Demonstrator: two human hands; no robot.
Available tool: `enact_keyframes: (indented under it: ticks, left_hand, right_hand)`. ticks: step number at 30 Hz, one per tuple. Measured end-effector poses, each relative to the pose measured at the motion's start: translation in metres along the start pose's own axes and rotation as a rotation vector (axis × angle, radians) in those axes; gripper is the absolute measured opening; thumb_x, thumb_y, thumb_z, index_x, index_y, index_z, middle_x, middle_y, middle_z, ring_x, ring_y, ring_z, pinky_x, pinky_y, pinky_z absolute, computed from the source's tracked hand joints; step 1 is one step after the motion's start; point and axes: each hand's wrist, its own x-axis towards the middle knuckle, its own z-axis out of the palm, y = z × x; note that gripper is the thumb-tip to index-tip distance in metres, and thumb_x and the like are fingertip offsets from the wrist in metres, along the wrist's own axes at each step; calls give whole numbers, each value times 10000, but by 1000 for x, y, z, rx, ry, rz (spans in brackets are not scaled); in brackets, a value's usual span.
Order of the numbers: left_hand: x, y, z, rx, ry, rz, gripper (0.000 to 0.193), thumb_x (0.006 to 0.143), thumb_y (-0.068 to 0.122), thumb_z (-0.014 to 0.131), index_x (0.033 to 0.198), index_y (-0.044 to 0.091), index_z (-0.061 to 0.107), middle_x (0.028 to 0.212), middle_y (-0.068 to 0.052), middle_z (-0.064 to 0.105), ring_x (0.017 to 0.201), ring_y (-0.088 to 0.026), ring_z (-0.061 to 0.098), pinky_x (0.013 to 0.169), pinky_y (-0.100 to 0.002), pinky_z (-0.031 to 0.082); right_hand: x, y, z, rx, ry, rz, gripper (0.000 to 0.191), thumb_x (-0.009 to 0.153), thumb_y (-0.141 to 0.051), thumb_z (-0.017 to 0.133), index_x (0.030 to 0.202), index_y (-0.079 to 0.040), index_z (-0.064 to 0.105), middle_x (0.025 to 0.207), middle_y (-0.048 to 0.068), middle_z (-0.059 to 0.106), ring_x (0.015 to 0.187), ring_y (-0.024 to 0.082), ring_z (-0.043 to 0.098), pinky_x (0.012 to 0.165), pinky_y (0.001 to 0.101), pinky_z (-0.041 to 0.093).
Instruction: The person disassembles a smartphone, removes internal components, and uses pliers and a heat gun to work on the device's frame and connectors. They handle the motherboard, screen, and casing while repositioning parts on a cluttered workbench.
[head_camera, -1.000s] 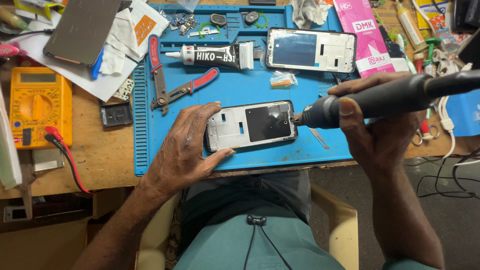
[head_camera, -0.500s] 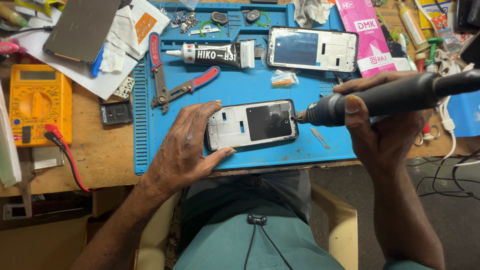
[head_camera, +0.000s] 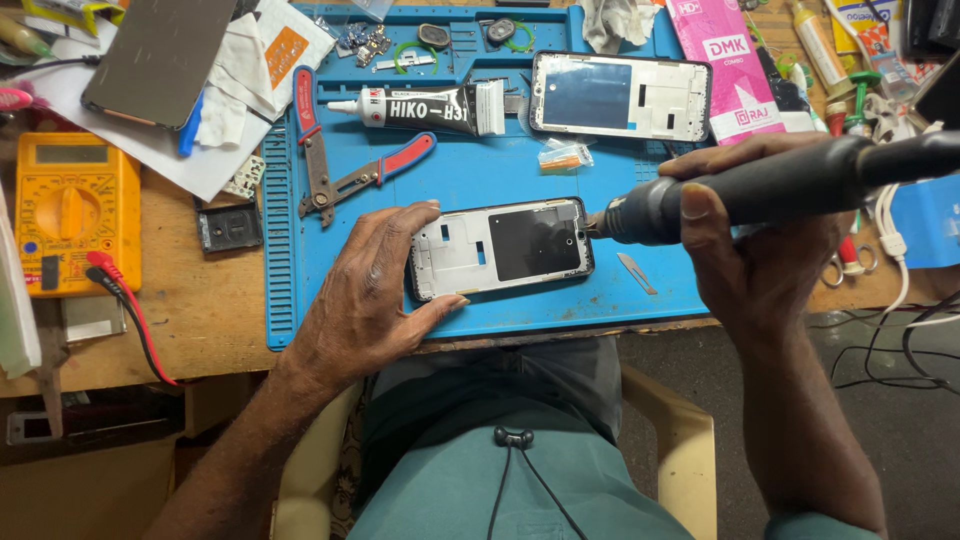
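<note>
**Heat work at the frame's right edge**

Heating of an opened phone frame is judged to be the step in hand. The frame lies flat on the blue repair mat, near the mat's front edge, with its inner side turned up and a dark panel over its right half. It is steadied by the left hand, which is laid over the frame's left end; the thumb is pressed against the near edge and the fingers are curled over the far edge, so the frame is clamped rather than lifted. A dark, thick-handled heat tool is gripped in the right hand, fingers wrapped fully round the barrel, thumb on top. The tool's metal nozzle is held against, or just beside, the frame's right edge; true contact cannot be told.

Just right of the frame, a small blade lies on the mat. Behind the frame lie a black glue tube, red-handled pliers and a second frame. Well left of the frame, off the mat, a yellow multimeter rests.

The next move is judged to call for a steady nozzle along the edge and an unshifting left hand.
</note>
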Motion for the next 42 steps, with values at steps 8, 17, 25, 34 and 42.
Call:
enact_keyframes:
  ticks: [8, 17, 25, 34, 42]
  left_hand:
    - [0, 0, -1, 5, 12, 17, 897, 743, 294, 910, 1431, -36, 437, 1371, -234, 567, 1279, -381, 548, 1105, -489, 478]
    - [0, 1, -2, 12, -3, -2, 907, 735, 305, 912, 1430, -32, 438, 1367, -237, 564, 1281, -386, 543, 1101, -495, 469]
    - [1, 1, 0, 9, 9, 10, 898, 739, 298, 912, 1434, -21, 441, 1368, -224, 575, 1284, -378, 551, 1110, -487, 474]
    - [0, -1, 2, 10, 13, 9, 902, 735, 308, 915, 1431, -20, 444, 1369, -222, 574, 1286, -375, 550, 1107, -491, 480]
    - [0, 1, 0, 13, 11, 7, 898, 738, 297, 911, 1435, -20, 443, 1371, -227, 572, 1277, -382, 551, 1105, -488, 474]
  right_hand:
    - [-4, 1, -2, 10, -19, 41, 436, 1130, -395, 693, 1239, -33, 476, 982, 108, 709, 956, 183, 759, 852, 283, 648]
    - [-8, -1, -3, -86, -49, 43, 396, 1130, -369, 698, 1235, -32, 518, 991, 129, 720, 924, 207, 752, 827, 299, 631]
    - [-1, -2, -3, 11, -20, 31, 464, 1127, -431, 693, 1252, -38, 480, 999, 106, 698, 952, 187, 758, 820, 279, 646]
    - [0, -1, -3, -5, -24, 2, 399, 1132, -348, 695, 1250, -34, 480, 1012, 128, 701, 975, 209, 762, 842, 299, 654]
    - [-1, -4, -3, -36, -18, 45, 405, 1110, -328, 704, 1238, -21, 474, 1011, 128, 711, 948, 209, 753, 816, 300, 631]
